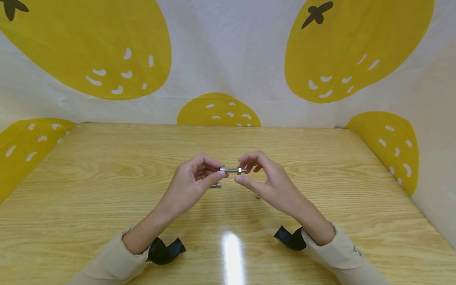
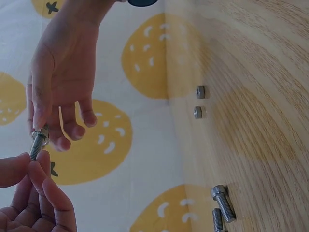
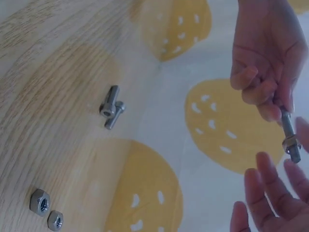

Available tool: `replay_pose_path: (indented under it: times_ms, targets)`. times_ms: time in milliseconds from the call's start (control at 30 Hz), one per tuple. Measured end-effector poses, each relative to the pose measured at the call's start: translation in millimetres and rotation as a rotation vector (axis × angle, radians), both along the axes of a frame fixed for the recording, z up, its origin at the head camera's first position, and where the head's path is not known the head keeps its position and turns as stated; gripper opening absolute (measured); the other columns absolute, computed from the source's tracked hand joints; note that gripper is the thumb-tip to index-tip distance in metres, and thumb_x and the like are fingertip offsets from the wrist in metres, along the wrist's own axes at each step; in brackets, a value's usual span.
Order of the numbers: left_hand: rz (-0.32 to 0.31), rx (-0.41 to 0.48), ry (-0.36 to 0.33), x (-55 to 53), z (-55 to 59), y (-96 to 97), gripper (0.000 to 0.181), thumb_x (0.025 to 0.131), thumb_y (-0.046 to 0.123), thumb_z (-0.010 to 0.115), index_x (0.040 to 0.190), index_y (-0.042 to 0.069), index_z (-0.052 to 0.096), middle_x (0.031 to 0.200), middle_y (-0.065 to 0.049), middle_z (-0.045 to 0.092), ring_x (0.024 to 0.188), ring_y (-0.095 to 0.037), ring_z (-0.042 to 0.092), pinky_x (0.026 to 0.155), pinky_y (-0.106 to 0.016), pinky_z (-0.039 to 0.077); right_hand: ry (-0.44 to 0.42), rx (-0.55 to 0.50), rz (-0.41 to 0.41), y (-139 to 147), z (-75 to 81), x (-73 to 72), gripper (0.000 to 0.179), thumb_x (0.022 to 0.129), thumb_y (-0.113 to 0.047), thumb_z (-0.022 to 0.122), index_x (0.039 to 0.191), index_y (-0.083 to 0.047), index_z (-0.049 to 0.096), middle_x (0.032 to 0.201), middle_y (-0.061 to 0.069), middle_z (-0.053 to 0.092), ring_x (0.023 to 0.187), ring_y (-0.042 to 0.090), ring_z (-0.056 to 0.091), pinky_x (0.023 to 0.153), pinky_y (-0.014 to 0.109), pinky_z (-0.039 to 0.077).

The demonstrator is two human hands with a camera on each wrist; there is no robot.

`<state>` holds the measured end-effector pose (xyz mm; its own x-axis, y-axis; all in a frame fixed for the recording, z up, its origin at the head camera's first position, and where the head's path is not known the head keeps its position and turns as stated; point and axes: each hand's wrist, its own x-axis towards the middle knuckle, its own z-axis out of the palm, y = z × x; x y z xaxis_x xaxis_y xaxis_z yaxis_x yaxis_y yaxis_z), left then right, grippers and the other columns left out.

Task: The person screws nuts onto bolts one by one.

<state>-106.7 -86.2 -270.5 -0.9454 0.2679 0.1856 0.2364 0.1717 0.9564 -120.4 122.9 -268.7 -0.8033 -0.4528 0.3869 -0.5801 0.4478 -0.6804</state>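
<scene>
My left hand (image 1: pixel 190 180) pinches a silver bolt (image 1: pixel 231 170) by its head end between thumb and fingers, holding it roughly level above the table. A hex nut (image 1: pixel 239 170) sits around the shank, close to the free end. My right hand (image 1: pixel 270 182) is at that end, its thumb below the nut and its forefinger above, with a gap on both sides in the head view. In the right wrist view the right fingers (image 3: pixel 275 193) are spread and loosely bent beside the nut.
Two more bolts, a larger one (image 3: pixel 110 99) and a smaller one (image 3: pixel 116 116), lie together on the wooden table (image 1: pixel 107 206). Two loose nuts, one larger (image 3: pixel 40 202) and one smaller (image 3: pixel 55 221), lie apart from them. A fruit-patterned cloth (image 1: pixel 228 59) hangs behind.
</scene>
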Motion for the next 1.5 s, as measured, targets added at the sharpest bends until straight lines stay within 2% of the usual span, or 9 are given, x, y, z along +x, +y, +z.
replay_pose_path:
  times_ms: [133, 267, 567, 767, 867, 1033, 1267, 1400, 1500]
  targets:
    - [0.001, 0.001, 0.004, -0.8, -1.0, 0.1, 0.017, 0.089, 0.011, 0.063, 0.101, 0.001, 0.06, 0.096, -0.013, 0.068, 0.077, -0.018, 0.065, 0.069, -0.027, 0.055, 0.069, -0.029, 0.037, 0.2, -0.1, 0.2, 0.023, 0.085, -0.007, 0.067, 0.105, -0.007, 0.056, 0.097, -0.001, 0.063, 0.09, 0.012, 0.054, 0.082, 0.031, 0.045]
    - [-0.006, 0.002, 0.006, -0.8, -1.2, 0.4, 0.017, 0.089, 0.011, 0.063, 0.101, 0.0, 0.06, 0.096, -0.013, 0.068, 0.077, -0.018, 0.065, 0.07, -0.027, 0.055, 0.077, -0.036, 0.033, -0.4, -0.1, 0.7, 0.018, 0.086, -0.007, 0.065, 0.102, -0.007, 0.057, 0.093, -0.001, 0.064, 0.089, 0.011, 0.055, 0.081, 0.031, 0.046]
    - [-0.001, 0.006, 0.003, -0.4, -0.9, 0.8, 0.016, 0.088, 0.01, 0.064, 0.101, 0.0, 0.06, 0.096, -0.013, 0.068, 0.075, -0.018, 0.064, 0.069, -0.027, 0.055, -0.002, -0.003, -0.009, -1.9, -1.6, 1.9, 0.01, 0.093, -0.016, 0.057, 0.1, -0.009, 0.06, 0.09, -0.001, 0.063, 0.081, 0.012, 0.053, 0.07, 0.026, 0.046]
    - [-0.006, 0.007, -0.003, -0.2, -0.7, 0.9, 0.017, 0.088, 0.01, 0.064, 0.101, 0.0, 0.06, 0.095, -0.013, 0.068, 0.074, -0.017, 0.063, 0.068, -0.026, 0.055, -0.075, 0.007, -0.021, -2.5, -3.1, 1.8, 0.023, 0.098, -0.024, 0.046, 0.093, -0.01, 0.063, 0.091, 0.003, 0.062, 0.063, 0.012, 0.049, 0.061, 0.026, 0.045]
    - [-0.002, 0.001, -0.004, -0.4, -0.6, 0.8, 0.017, 0.088, 0.011, 0.064, 0.101, 0.0, 0.06, 0.096, -0.013, 0.068, 0.074, -0.018, 0.063, 0.068, -0.027, 0.055, -0.087, 0.019, -0.024, -1.4, -2.5, 1.4, 0.02, 0.097, -0.027, 0.05, 0.102, -0.011, 0.062, 0.094, 0.003, 0.062, 0.072, 0.013, 0.054, 0.068, 0.029, 0.047]
    - [0.009, -0.012, 0.0, -0.6, -0.3, 0.3, 0.016, 0.088, 0.011, 0.064, 0.101, 0.001, 0.06, 0.096, -0.012, 0.068, 0.076, -0.018, 0.064, 0.068, -0.027, 0.055, -0.003, -0.002, 0.014, -0.8, -1.4, 0.4, 0.03, 0.087, -0.016, 0.066, 0.113, -0.008, 0.053, 0.103, 0.0, 0.061, 0.092, 0.013, 0.055, 0.083, 0.033, 0.045]
    - [0.002, -0.004, 0.003, -1.2, -0.9, -0.3, 0.017, 0.088, 0.01, 0.064, 0.101, 0.0, 0.06, 0.096, -0.013, 0.068, 0.077, -0.018, 0.064, 0.068, -0.027, 0.055, 0.088, -0.024, 0.041, -1.3, -2.3, -0.2, 0.02, 0.086, -0.006, 0.065, 0.104, -0.006, 0.056, 0.097, 0.0, 0.063, 0.09, 0.014, 0.055, 0.082, 0.031, 0.046]
    - [-0.003, 0.002, 0.003, -1.2, -1.5, -0.6, 0.017, 0.088, 0.01, 0.064, 0.101, -0.001, 0.06, 0.095, -0.014, 0.068, 0.076, -0.018, 0.064, 0.068, -0.027, 0.055, 0.04, -0.01, 0.024, -1.2, -2.6, 0.6, 0.015, 0.09, -0.011, 0.062, 0.103, -0.008, 0.058, 0.096, -0.001, 0.064, 0.088, 0.011, 0.055, 0.076, 0.028, 0.048]
    - [-0.009, 0.01, -0.002, -1.3, -1.4, -0.8, 0.017, 0.088, 0.01, 0.063, 0.101, -0.001, 0.059, 0.095, -0.014, 0.067, 0.076, -0.018, 0.064, 0.068, -0.027, 0.055, -0.008, 0.005, 0.006, -1.8, -3.3, 1.5, 0.011, 0.094, -0.016, 0.056, 0.102, -0.01, 0.059, 0.093, -0.001, 0.063, 0.078, 0.011, 0.054, 0.067, 0.026, 0.047]
